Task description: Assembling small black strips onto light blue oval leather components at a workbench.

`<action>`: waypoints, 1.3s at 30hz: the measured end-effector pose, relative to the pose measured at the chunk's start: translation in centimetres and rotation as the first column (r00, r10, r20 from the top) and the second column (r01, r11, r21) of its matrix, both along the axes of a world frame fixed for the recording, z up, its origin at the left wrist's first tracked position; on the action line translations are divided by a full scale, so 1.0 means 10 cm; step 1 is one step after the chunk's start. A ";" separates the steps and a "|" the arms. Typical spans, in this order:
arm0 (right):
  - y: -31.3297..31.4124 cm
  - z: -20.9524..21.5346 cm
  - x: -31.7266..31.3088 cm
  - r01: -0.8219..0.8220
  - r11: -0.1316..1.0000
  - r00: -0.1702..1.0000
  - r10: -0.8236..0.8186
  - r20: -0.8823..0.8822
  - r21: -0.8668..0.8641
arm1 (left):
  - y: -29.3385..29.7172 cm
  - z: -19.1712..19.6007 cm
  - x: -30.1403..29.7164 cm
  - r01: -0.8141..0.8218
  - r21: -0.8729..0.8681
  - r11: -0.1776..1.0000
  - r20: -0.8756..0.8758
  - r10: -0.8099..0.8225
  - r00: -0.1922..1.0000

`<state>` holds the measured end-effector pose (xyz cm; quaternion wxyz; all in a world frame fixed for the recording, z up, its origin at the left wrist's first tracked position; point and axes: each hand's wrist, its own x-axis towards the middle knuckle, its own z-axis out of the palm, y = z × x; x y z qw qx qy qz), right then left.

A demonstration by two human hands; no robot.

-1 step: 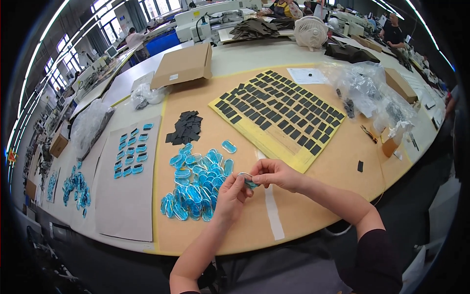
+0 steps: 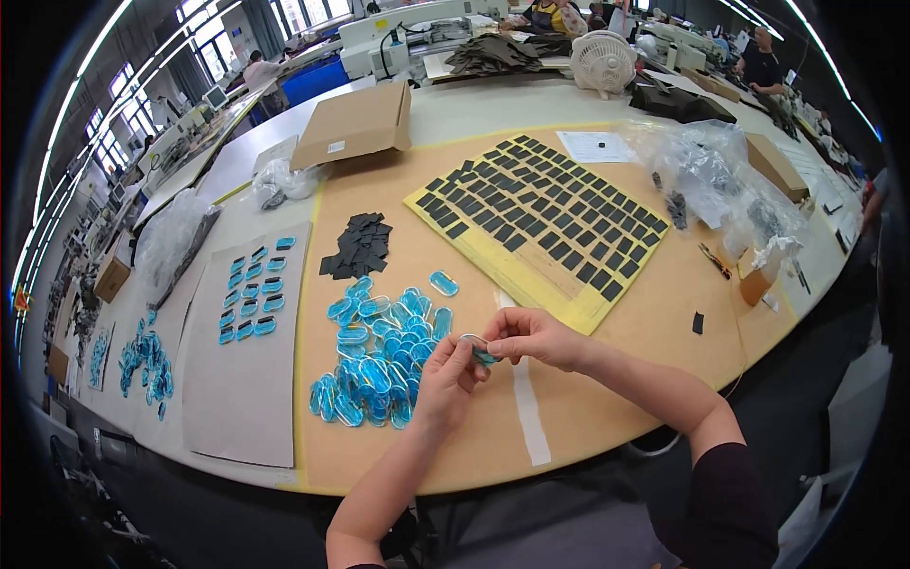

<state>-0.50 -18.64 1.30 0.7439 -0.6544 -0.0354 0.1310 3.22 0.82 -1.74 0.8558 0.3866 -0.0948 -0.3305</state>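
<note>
Near the front middle of the table, my left hand (image 2: 449,376) and my right hand (image 2: 536,338) meet with fingertips pinched on one small blue oval patch (image 2: 484,355) with a pale rim. My fingers cover most of it. Just left of my hands spreads a heap of similar blue oval patches (image 2: 375,368). Beyond that heap lies a pile of small black rectangular pieces (image 2: 358,245). Rows of black pieces (image 2: 559,220) are laid out on a yellow board (image 2: 536,283) farther right. On a grey board (image 2: 239,398) at left, several blue ovals (image 2: 273,284) carry black pieces.
A cardboard box (image 2: 353,126) and a white fan (image 2: 603,63) stand at the back. Clear plastic bags (image 2: 706,161) lie at right, near snips (image 2: 715,261) and an orange container (image 2: 755,286). One black piece (image 2: 698,323) lies alone at right. More blue ovals (image 2: 147,362) sit far left.
</note>
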 end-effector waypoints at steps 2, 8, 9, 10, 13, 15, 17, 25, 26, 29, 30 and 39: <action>-0.03 0.04 0.13 -0.057 0.998 0.998 0.057 -0.036 -0.015 | 0.03 -0.06 0.05 -0.012 -0.074 0.997 -0.035 0.010 0.999; -0.58 0.09 0.87 0.482 0.494 0.868 -0.160 0.470 -0.724 | 0.00 0.03 0.00 0.033 0.054 0.998 -0.072 -0.029 0.997; -0.61 0.04 0.90 0.481 0.491 0.869 -0.155 0.471 -0.726 | 0.01 0.03 -0.02 0.030 0.049 0.998 -0.072 -0.027 0.997; -0.63 -0.02 0.96 0.493 0.392 0.867 -0.146 0.477 -0.777 | 0.01 0.00 -0.01 0.060 0.067 0.996 -0.102 -0.053 0.993; -0.63 -0.17 1.01 0.486 0.259 0.868 -0.029 0.496 -0.835 | 0.00 -0.03 -0.02 0.080 0.096 0.992 -0.117 -0.068 0.991; -0.60 -0.21 1.00 0.515 0.251 0.848 -0.006 0.531 -0.820 | 0.03 -0.03 -0.05 0.065 0.110 0.992 -0.099 -0.054 0.994; -0.56 -0.12 1.00 0.497 0.252 0.855 0.021 0.518 -0.830 | 0.04 -0.02 -0.05 0.041 0.131 0.990 -0.055 -0.034 0.998; -0.58 -0.10 1.08 0.515 0.159 0.826 0.171 0.537 -0.842 | 0.02 -0.03 -0.05 0.008 0.154 0.988 0.125 -0.028 0.992; -0.56 -0.06 1.06 0.499 0.230 0.842 0.100 0.531 -0.835 | 0.02 -0.05 -0.05 -0.026 0.134 0.991 0.178 0.001 0.984; -0.46 0.06 0.93 0.460 0.615 0.880 -0.221 0.419 -0.641 | 0.05 -0.05 -0.06 -0.047 0.143 0.989 0.199 0.018 0.980; -0.41 0.09 0.86 0.465 0.817 0.885 -0.412 0.217 -0.343 | 0.06 -0.05 -0.05 -0.055 0.144 0.988 0.192 0.027 0.981; 0.00 0.09 0.17 0.403 0.915 0.909 -0.402 0.113 0.007 | 0.06 -0.02 -0.01 -0.066 0.137 0.988 0.185 0.040 0.982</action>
